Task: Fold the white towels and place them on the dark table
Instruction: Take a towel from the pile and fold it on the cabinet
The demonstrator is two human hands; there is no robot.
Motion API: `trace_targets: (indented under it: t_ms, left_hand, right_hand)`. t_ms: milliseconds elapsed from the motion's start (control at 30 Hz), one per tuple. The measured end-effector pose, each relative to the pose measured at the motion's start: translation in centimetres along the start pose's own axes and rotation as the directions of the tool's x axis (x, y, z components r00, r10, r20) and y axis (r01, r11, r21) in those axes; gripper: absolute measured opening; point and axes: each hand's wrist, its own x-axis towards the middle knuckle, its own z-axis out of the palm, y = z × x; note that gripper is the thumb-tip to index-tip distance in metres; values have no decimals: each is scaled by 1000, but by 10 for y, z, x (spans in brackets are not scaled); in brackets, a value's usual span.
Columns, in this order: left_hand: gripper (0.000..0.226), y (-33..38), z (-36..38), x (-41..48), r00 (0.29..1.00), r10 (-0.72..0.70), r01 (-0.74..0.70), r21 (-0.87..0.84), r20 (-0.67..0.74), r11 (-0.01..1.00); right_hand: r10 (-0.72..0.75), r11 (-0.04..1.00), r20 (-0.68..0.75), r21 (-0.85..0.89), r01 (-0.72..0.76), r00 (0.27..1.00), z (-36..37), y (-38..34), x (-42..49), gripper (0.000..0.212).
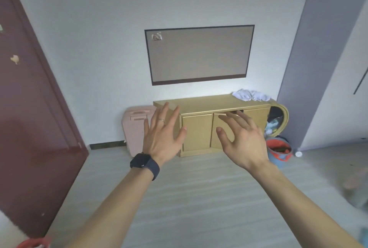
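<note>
fingers (163, 112) on the person's left hand (162, 140) are fanned out straight and holding nothing, with the palm turned away from them. same deal with the right hand (246, 144): fingers loose and slightly bent, nothing in them. both arms are stretched forward in the air, hands near each other but apart, not touching anything. there's a slim ring (161, 120) on one left finger and a black smartwatch with a dark band (144, 163) on that wrist.

the crumpled white towels (251, 95) are in a heap on the right end of the low yellow-tan wooden cabinet (199, 130), well apart from both hands. a pale pink hard-shell suitcase (134, 128) stands just beside the cabinet's left end. above the cabinet there's a big flat grey screen with a dark frame (199, 54) on the white wall (89, 48). a dark red door (29, 108) is off to the left, and a blue bucket with a red rim (279, 153) sits on the pale floor (189, 198) by the cabinet's right end.
</note>
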Motion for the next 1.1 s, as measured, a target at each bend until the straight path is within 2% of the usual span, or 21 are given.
trace_targets:
  t_ms: [267,500,833,1100]
  left_hand:
    - [61,14,89,146,992,122,-120,-68,31,990]
    - [65,51,192,260,976,193,-181,-115,100,977]
    - [65,117,343,418,974,162,-141,-142,155,980]
    - [68,134,455,527,966,121,-97,-117,226,988]
  right_hand:
    - [120,985,-39,-121,-124,992,39,99,89,43]
    - [198,970,-91,-123,-208,976,81,210,165,47]
    - [246,966,-17,-71,-247,969,146,389,299,45]
    - [290,957,80,-52,-287,954,215,502,392,40]
